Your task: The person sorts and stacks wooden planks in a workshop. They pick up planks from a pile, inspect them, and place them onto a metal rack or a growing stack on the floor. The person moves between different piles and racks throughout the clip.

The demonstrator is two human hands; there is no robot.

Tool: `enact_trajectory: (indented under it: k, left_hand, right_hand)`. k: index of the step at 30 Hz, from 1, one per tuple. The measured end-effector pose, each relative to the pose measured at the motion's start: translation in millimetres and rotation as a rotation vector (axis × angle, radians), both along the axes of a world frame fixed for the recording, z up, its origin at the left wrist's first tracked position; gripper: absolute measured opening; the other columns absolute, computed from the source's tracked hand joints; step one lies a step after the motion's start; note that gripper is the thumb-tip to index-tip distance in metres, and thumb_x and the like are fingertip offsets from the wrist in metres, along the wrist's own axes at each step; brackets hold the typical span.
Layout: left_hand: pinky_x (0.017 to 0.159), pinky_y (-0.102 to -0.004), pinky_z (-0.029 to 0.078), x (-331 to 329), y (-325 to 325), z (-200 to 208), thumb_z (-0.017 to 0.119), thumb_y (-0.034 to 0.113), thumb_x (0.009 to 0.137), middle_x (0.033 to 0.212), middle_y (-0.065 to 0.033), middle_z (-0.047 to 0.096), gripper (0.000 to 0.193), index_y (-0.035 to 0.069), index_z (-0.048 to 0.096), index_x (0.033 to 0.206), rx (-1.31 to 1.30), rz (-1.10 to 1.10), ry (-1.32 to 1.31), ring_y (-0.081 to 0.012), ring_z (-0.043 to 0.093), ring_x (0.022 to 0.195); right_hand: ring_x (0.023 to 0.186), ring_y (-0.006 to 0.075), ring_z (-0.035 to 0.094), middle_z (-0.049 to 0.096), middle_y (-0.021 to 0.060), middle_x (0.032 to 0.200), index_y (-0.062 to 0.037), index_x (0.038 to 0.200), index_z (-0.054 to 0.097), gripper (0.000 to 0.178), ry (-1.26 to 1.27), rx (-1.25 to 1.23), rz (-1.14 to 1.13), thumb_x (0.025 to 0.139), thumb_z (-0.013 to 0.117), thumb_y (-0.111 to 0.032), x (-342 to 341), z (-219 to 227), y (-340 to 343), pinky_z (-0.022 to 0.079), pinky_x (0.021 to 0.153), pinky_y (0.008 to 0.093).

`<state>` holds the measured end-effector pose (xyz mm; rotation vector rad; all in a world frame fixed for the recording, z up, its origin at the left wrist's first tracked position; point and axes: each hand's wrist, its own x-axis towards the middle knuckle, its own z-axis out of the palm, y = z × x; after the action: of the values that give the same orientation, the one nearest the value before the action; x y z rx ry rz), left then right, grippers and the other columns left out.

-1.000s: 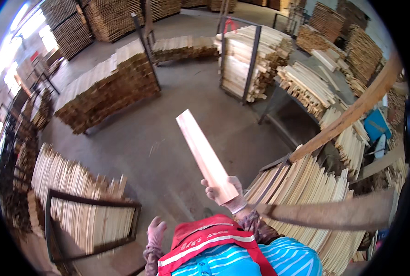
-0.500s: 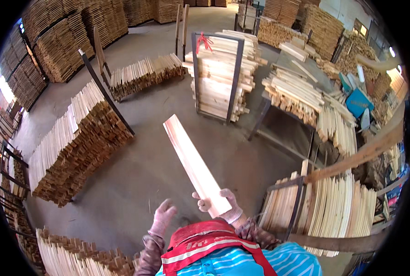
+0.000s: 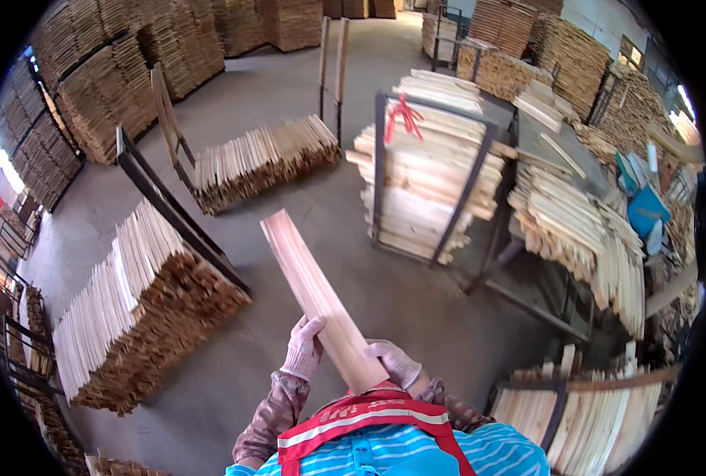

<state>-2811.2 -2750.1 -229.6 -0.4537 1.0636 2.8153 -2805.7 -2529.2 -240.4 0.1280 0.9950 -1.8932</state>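
A long pale wooden board (image 3: pixel 319 297) slants away in front of my body, its far end up and to the left. My left hand (image 3: pixel 305 347), in a light knitted glove, closes on the board's left edge. On the right edge near its close end, my gloved right hand (image 3: pixel 395 362) grips it, with the thumb lying over the top face. The fingers under the board are hidden. The board's near end reaches the red apron (image 3: pixel 369 412).
Boards stand stacked on a metal-framed rack (image 3: pixel 139 309) at left. A low board pile (image 3: pixel 265 159) lies beyond. A framed stack with a red ribbon (image 3: pixel 424 182) stands ahead. At right are a table of boards (image 3: pixel 567 214) and a rack of upright boards (image 3: pixel 606 412).
My left hand has come up and taken hold of the board, which only the right hand held before. The view has turned left, and I stand closer to the stacks ahead.
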Motion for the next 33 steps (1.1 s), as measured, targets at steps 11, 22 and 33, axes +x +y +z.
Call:
enact_trajectory:
  k: [11, 22, 33]
  left_hand:
    - [0.069, -0.0324, 0.061, -228.4, -131.0, -57.0, 0.067, 0.01, 0.092, 0.095, -0.0062, 0.07, 0.026, 0.003, 0.066, 0.117, -0.247, 0.415, -0.296, -0.019, 0.071, 0.082]
    - [0.073, -0.0303, 0.055, -571.3, -240.5, -59.5, 0.068, 0.012, 0.089, 0.092, -0.0052, 0.071, 0.026, -0.003, 0.069, 0.111, -0.505, 0.159, -0.223, -0.0155, 0.066, 0.079]
    - [0.079, -0.0334, 0.055, -895.5, -176.4, -5.9, 0.073, 0.027, 0.089, 0.1, -0.0092, 0.073, 0.045, 0.0, 0.064, 0.124, -1.059, -0.711, 0.146, -0.0157, 0.067, 0.087]
  right_hand:
    - [0.134, 0.0373, 0.052, 0.042, 0.0166, 0.153, -0.0117, 0.16, 0.024, 0.101, 1.174, 1.004, 0.681, 0.083, 0.073, -0.054, -286.5, 51.7, -177.4, 0.048, 0.105, 0.0486]
    - [0.131, 0.0398, 0.054, 0.043, 0.0214, 0.149, -0.0103, 0.157, 0.026, 0.104, 0.978, 1.073, 0.379, 0.076, 0.079, -0.047, -576.2, 16.2, -299.2, 0.048, 0.106, 0.0476]
    - [0.137, 0.0361, 0.05, 0.046, 0.0271, 0.149, 0.0005, 0.158, 0.029, 0.107, 0.605, 0.831, -0.531, 0.074, 0.082, -0.038, -789.7, -33.3, -247.4, 0.043, 0.112, 0.0401]
